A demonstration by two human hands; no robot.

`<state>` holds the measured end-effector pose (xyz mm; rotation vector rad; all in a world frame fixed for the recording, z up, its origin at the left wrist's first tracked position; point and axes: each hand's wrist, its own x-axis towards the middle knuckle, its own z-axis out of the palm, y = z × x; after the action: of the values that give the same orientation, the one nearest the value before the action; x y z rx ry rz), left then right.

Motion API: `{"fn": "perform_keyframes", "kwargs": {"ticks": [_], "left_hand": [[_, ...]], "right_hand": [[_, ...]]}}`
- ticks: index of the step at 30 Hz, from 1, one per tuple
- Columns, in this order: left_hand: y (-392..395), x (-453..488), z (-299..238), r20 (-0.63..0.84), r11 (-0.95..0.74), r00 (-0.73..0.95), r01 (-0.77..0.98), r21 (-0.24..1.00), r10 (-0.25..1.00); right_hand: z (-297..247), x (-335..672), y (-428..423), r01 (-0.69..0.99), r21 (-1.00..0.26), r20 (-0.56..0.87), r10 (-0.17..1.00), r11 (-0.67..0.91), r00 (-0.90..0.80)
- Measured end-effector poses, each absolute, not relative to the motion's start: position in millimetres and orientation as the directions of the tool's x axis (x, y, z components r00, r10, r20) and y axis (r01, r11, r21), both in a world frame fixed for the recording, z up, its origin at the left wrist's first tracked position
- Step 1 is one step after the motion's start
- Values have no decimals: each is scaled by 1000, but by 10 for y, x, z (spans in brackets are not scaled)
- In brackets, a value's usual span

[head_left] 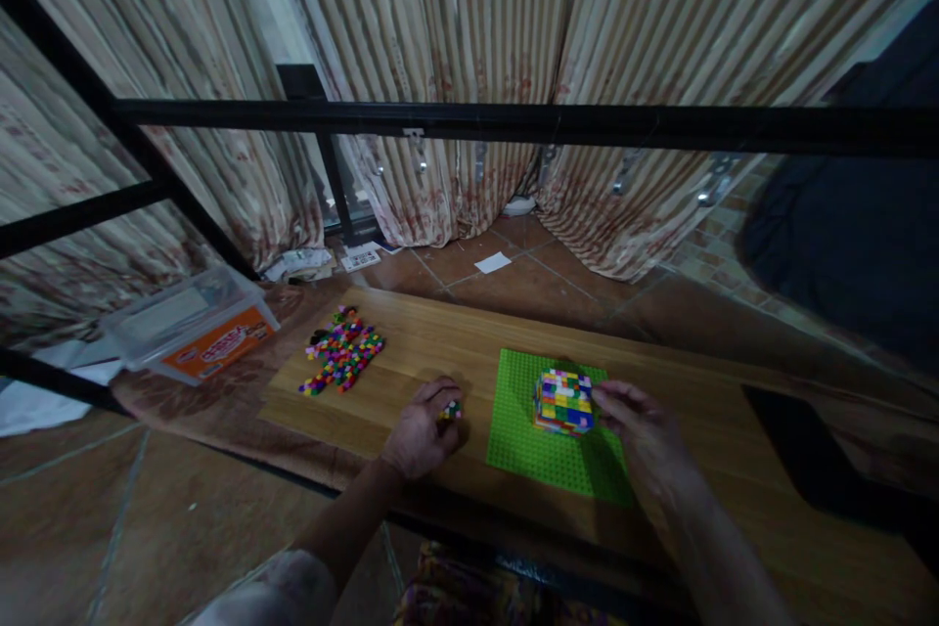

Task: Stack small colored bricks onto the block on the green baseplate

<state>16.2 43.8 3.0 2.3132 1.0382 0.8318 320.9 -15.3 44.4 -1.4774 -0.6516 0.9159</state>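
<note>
A green studded baseplate (514,421) lies on the wooden board, bearing a block-shaped build of multicoloured toy bricks (563,401). My right hand (637,416) is at the right side of this build, thumb and fingers drawn together at its upper edge. Whether a brick is between those fingertips is hidden. Left of the baseplate, my left hand (426,430) rests low over the wood, its fingers curled around a few small toy bricks (450,410) in green, white and yellow. Farther left lies a loose pile of mixed small toy bricks (343,350).
The long wooden board (440,333) carries everything, with a black flat object (799,455) at its right end. A clear plastic box (195,323) with an orange label stands left. A black metal rail (469,117) crosses before striped curtains (455,20). White paper (492,262) lies on floor tiles.
</note>
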Motion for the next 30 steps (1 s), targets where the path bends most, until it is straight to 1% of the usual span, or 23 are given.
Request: {"fn": "perform_keyframes", "kwargs": {"ticks": [2, 4, 6, 8, 10, 12, 17, 22, 30], "left_hand": [[428, 165, 29, 319, -592, 528, 499, 633, 787], [422, 166, 20, 304, -567, 508, 518, 640, 806], [421, 164, 7, 287, -550, 499, 529, 646, 818], [423, 162, -4, 271, -542, 504, 534, 649, 820], [425, 164, -8, 268, -543, 508, 535, 647, 819], [428, 169, -7, 275, -554, 516, 527, 645, 811], [434, 181, -20, 308, -570, 511, 504, 649, 803], [441, 176, -41, 320, -564, 494, 495, 661, 808], [442, 179, -11, 318, -575, 507, 501, 647, 801]], "right_hand": [[555, 3137, -232, -34, -995, -92, 776, -91, 624], [670, 2981, -316, 52, -996, -15, 755, -66, 656], [741, 2742, -388, 154, -987, 56, 827, -37, 560], [724, 2457, -424, 243, -970, 103, 924, 11, 368], [614, 2184, -406, 371, -927, 140, 968, 55, 206], [447, 1968, -338, 476, -875, 176, 975, 90, 138], [102, 1697, -105, 699, -709, 204, 976, 93, 77], [17, 1618, 7, 822, -561, 242, 969, 99, 49], [11, 1575, 45, 859, -501, 242, 970, 100, 29]]}}
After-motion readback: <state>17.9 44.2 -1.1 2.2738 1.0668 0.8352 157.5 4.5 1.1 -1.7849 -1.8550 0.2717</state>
